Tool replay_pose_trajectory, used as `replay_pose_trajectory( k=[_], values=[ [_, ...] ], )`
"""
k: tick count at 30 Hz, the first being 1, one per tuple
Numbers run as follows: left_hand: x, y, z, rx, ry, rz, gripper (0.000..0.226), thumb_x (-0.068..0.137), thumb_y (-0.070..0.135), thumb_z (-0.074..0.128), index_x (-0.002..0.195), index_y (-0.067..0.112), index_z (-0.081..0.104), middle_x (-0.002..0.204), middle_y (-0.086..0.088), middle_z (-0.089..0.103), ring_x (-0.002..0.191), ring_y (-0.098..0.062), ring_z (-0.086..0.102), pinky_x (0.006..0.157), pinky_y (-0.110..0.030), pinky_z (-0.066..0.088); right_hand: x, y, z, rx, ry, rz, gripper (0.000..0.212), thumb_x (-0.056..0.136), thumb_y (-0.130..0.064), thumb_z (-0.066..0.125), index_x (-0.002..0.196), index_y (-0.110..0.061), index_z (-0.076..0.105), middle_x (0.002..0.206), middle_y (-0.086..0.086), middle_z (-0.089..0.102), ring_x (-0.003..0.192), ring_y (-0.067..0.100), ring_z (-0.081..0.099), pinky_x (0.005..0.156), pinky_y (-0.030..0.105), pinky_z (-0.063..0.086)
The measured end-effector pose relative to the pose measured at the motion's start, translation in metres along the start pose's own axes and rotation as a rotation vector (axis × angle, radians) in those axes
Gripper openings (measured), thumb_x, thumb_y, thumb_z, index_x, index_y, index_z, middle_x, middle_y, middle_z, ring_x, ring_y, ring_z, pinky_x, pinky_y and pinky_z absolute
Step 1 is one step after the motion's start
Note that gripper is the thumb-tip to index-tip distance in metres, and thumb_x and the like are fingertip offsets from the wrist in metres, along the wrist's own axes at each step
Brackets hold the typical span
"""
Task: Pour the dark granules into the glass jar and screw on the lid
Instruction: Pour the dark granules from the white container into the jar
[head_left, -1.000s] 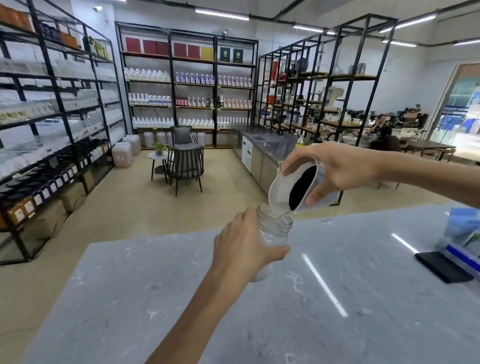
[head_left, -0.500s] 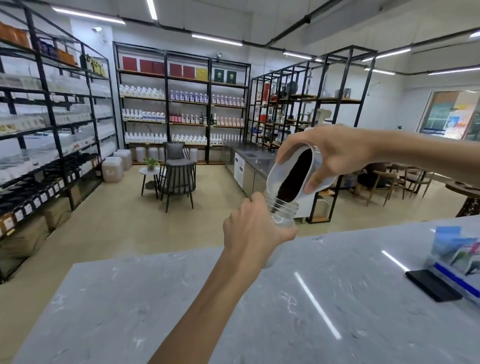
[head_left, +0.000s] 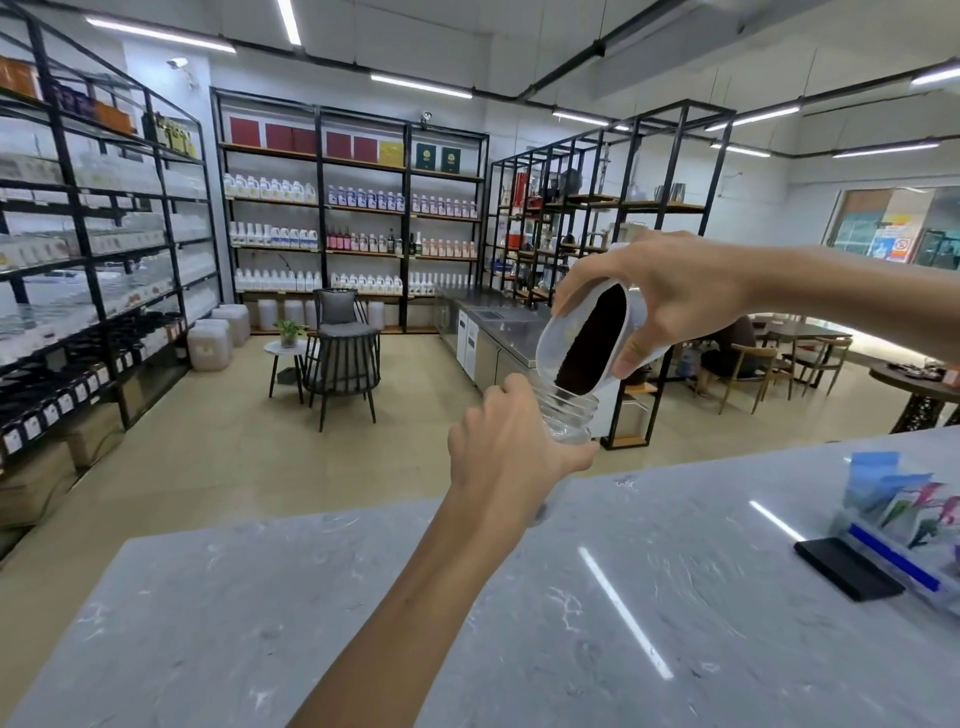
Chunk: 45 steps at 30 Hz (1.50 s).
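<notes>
My left hand (head_left: 506, 452) grips a clear glass jar (head_left: 569, 418), held up above the far edge of the marble counter (head_left: 649, 623); only the jar's threaded neck and open mouth show past my fingers. My right hand (head_left: 660, 306) holds a white container (head_left: 584, 338) tipped steeply, its lip resting at the jar's mouth. Dark granules (head_left: 592, 345) lie along the container's inside and reach down to its lip at the jar. No lid is in sight.
At the counter's right edge sit a black flat object (head_left: 847, 574) and a clear box with blue packets (head_left: 904, 525). Beyond the counter are black shelving racks (head_left: 353, 218), a dark chair (head_left: 340, 358) and a steel cabinet (head_left: 493, 338).
Both hands rose with the jar and the white container. The container is tipped further, and the dark granules have slid down to its lip at the jar's mouth.
</notes>
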<state>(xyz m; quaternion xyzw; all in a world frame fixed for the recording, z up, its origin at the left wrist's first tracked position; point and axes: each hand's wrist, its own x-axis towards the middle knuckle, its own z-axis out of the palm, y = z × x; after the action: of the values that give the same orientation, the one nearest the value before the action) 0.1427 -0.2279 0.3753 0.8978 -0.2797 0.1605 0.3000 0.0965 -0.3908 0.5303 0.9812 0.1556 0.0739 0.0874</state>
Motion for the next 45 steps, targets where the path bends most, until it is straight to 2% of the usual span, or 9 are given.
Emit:
replay_pose_trajectory(
  k=[3, 8, 10, 14, 17, 23, 28, 37, 45],
  values=[
    [0.0, 0.004, 0.002, -0.004, -0.006, 0.005, 0.07, 0.073, 0.068, 0.071, 0.113, 0.014, 0.049, 0.099, 0.001, 0.054, 0.086, -0.023, 0.05, 0.068, -0.031, 0.031, -0.002, 0.0, 0.001, -0.05, 0.006, -0.002, 0.073, 0.064, -0.045, 0.088, 0.128, -0.041, 0.051, 0.121, -0.022, 0.062, 0.105, 0.005, 0.056, 0.087, 0.032, 0.04],
    [0.0, 0.008, 0.007, -0.011, -0.01, 0.021, 0.071, 0.074, 0.067, 0.071, 0.116, 0.014, 0.05, 0.106, -0.001, 0.06, 0.098, -0.025, 0.059, 0.067, -0.032, 0.032, -0.006, 0.004, 0.004, -0.093, 0.003, -0.011, 0.072, 0.066, -0.048, 0.086, 0.129, -0.04, 0.05, 0.123, -0.02, 0.061, 0.101, -0.002, 0.054, 0.085, 0.022, 0.033],
    [0.0, 0.009, 0.008, -0.003, -0.013, 0.022, 0.071, 0.073, 0.067, 0.071, 0.116, 0.014, 0.05, 0.106, -0.001, 0.06, 0.094, -0.025, 0.058, 0.067, -0.031, 0.032, -0.007, 0.004, 0.004, -0.128, -0.013, -0.006, 0.073, 0.067, -0.05, 0.084, 0.13, -0.04, 0.048, 0.126, -0.017, 0.061, 0.107, 0.004, 0.055, 0.091, 0.03, 0.033],
    [0.0, 0.011, 0.009, -0.002, -0.011, 0.021, 0.069, 0.073, 0.067, 0.071, 0.112, 0.014, 0.05, 0.103, -0.001, 0.06, 0.088, -0.023, 0.055, 0.065, -0.031, 0.032, -0.009, 0.005, 0.005, -0.137, -0.012, -0.007, 0.072, 0.067, -0.051, 0.084, 0.128, -0.041, 0.048, 0.117, -0.021, 0.059, 0.092, -0.01, 0.049, 0.091, 0.037, 0.037],
    [0.0, 0.012, 0.011, 0.002, -0.009, 0.024, 0.069, 0.073, 0.067, 0.071, 0.112, 0.014, 0.05, 0.104, -0.001, 0.06, 0.091, -0.024, 0.058, 0.066, -0.031, 0.032, -0.009, 0.006, 0.005, -0.158, -0.025, -0.004, 0.074, 0.066, -0.054, 0.083, 0.129, -0.043, 0.046, 0.126, -0.018, 0.061, 0.105, 0.007, 0.056, 0.096, 0.04, 0.038],
    [0.0, 0.011, 0.012, -0.004, -0.008, 0.031, 0.069, 0.073, 0.067, 0.072, 0.111, 0.014, 0.05, 0.103, -0.001, 0.061, 0.081, -0.021, 0.049, 0.065, -0.031, 0.034, -0.008, 0.006, 0.005, -0.171, -0.03, -0.019, 0.077, 0.065, -0.056, 0.084, 0.13, -0.048, 0.042, 0.126, -0.018, 0.062, 0.108, 0.009, 0.056, 0.099, 0.045, 0.04],
    [-0.001, 0.011, 0.012, -0.014, -0.002, 0.03, 0.07, 0.072, 0.067, 0.072, 0.112, 0.014, 0.049, 0.103, 0.0, 0.06, 0.084, -0.022, 0.053, 0.065, -0.031, 0.033, -0.007, 0.009, 0.007, -0.161, -0.009, -0.032, 0.077, 0.065, -0.055, 0.083, 0.13, -0.046, 0.043, 0.127, -0.018, 0.062, 0.101, 0.003, 0.051, 0.092, 0.036, 0.036],
    [-0.002, 0.01, 0.014, -0.003, 0.01, 0.027, 0.071, 0.072, 0.069, 0.071, 0.111, 0.013, 0.049, 0.094, 0.003, 0.052, 0.078, -0.019, 0.043, 0.063, -0.03, 0.031, -0.006, 0.011, 0.01, -0.162, -0.012, -0.024, 0.075, 0.063, -0.062, 0.074, 0.129, -0.047, 0.043, 0.125, -0.023, 0.058, 0.105, 0.002, 0.05, 0.098, 0.036, 0.029],
    [-0.002, 0.009, 0.013, 0.009, 0.001, 0.028, 0.073, 0.073, 0.07, 0.071, 0.112, 0.013, 0.049, 0.1, 0.0, 0.057, 0.078, -0.019, 0.044, 0.064, -0.03, 0.032, -0.005, 0.011, 0.011, -0.175, 0.007, -0.028, 0.078, 0.066, -0.051, 0.085, 0.132, -0.043, 0.045, 0.129, -0.017, 0.06, 0.105, 0.001, 0.047, 0.096, 0.034, 0.028]
  ],
)
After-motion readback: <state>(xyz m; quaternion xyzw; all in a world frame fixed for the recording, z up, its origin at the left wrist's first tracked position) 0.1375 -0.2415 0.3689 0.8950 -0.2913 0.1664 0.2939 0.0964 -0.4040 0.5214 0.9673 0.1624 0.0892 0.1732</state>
